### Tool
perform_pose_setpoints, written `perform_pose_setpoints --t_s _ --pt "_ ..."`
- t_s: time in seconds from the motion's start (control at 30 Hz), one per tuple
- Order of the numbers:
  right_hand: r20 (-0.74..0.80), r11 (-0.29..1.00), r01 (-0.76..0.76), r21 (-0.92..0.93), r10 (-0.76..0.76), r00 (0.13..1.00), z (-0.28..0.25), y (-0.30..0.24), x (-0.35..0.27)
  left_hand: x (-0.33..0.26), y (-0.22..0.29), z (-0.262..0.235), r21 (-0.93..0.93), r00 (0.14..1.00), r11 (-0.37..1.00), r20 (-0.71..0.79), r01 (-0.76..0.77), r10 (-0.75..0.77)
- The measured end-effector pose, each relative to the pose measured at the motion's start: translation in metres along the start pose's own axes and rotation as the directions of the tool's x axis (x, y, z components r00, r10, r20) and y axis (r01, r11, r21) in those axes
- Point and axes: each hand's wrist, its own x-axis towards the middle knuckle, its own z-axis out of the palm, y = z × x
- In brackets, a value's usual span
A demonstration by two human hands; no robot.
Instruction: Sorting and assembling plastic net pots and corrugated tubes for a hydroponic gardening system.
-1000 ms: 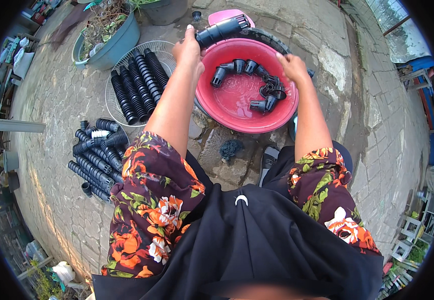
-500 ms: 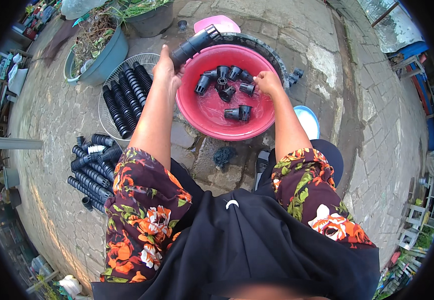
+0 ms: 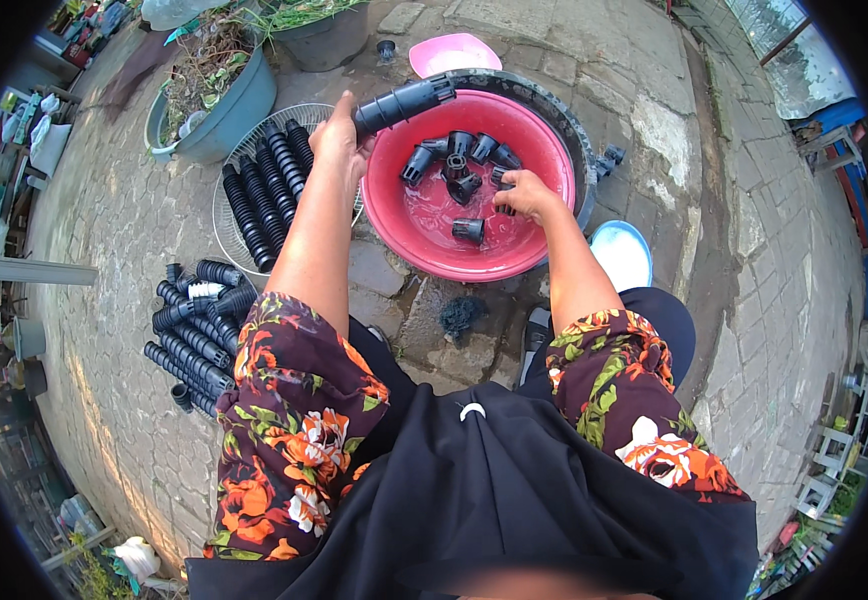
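Observation:
Over the left rim of a red basin (image 3: 384,215), my left hand (image 3: 341,140) is closed round a long stack of nested black net pots (image 3: 404,104), tilted up to the right. Inside the basin my right hand (image 3: 528,194) has its fingers bent around a black net pot (image 3: 503,208), mostly hidden beneath them. Several loose black net pots (image 3: 461,187) lie in shallow water in the basin. One lone net pot (image 3: 468,230) lies nearer to me.
Left of the basin, a round wire rack (image 3: 222,222) carries several long stacks of pots. More black stacks (image 3: 194,340) lie heaped on the paving. A light blue bowl (image 3: 621,252) stands at the right, a pink basin (image 3: 454,54) behind, a dark scouring pad (image 3: 462,315) in front.
My right hand has moved down and slightly left onto a pot in the basin, its fingers now around it. The left hand still holds the stack, now tilted flatter.

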Motion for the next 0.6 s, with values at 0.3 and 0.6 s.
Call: perform_pose_setpoints --t_s 0.3,0.6 --pt "0.054 0.867 0.365 -0.338 -0.369 0.928 0.011 -0.039 0.004 0.009 0.006 -0.009 0.027 0.995 0.999 -0.094 -0.032 0.035" --pt "0.030 0.353 0.416 -0.838 -0.732 0.681 0.108 -0.058 0.043 -0.006 0.015 -0.022 0.011 0.999 0.999 0.017 -0.034 0.034"
